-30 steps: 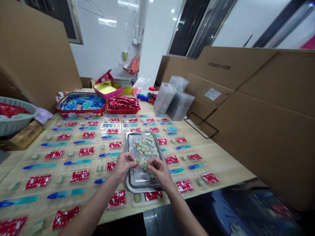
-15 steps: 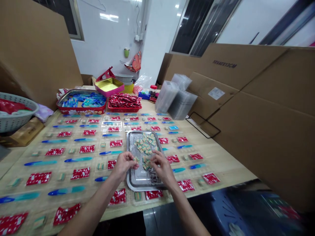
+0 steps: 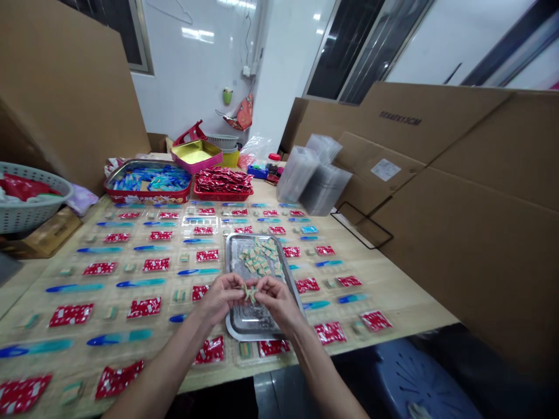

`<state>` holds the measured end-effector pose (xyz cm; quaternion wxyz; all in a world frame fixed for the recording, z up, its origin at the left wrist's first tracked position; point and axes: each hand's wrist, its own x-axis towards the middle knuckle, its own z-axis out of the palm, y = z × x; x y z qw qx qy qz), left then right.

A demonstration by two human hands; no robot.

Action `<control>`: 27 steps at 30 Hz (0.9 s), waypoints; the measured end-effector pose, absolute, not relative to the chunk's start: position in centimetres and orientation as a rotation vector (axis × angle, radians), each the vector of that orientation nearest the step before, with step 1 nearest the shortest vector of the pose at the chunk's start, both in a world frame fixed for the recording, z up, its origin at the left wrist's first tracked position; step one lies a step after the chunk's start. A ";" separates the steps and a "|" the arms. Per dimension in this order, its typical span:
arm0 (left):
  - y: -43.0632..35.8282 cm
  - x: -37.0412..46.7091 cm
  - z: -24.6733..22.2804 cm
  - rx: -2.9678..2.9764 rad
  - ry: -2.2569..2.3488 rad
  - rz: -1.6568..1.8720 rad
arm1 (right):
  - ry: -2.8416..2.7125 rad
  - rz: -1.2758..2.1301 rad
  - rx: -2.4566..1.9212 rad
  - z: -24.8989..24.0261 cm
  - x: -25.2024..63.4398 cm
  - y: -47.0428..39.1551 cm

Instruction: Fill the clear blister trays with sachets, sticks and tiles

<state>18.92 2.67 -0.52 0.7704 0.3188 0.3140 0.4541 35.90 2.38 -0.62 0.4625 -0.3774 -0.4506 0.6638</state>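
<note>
Over the metal tray, my left hand and my right hand meet fingertip to fingertip. Each is closed in a pinch on small green-and-beige pieces, whose exact number is hidden by the fingers. More small striped squares lie loose in the far half of the tray. Around it spread clear plastic trays, holding red patterned packets, blue pens and small striped blocks. One such block sits just below the near rim.
At the back stand a tin of blue pens, a red tray of packets and stacked clear plastic trays. Cardboard walls the right side. A grey basket is at left, a blue stool below the table edge.
My right hand has come up and left from the pieces in the tray to meet my left hand. The nearer group of loose pieces is now largely behind my hands.
</note>
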 end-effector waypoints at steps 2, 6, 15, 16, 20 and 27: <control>2.7 19.2 -0.5 0.731 0.749 1.040 | -1.161 1.559 -0.960 -0.5 35.6 2.1; 2.6 20.0 -0.7 0.849 0.890 1.156 | -1.169 1.421 -1.071 -0.6 34.9 1.5; 2.5 21.5 -2.8 0.935 1.222 1.335 | -1.128 1.371 -1.156 -2.1 35.0 1.3; 2.5 21.4 -2.9 0.928 1.230 1.340 | -1.129 1.372 -1.168 -2.0 35.1 1.3; 2.6 20.8 -2.3 0.975 1.225 1.242 | -1.098 1.370 -1.176 -1.6 35.7 1.3; 1.9 21.4 -2.0 0.901 1.146 1.128 | -1.126 1.320 -1.163 -2.0 35.3 1.5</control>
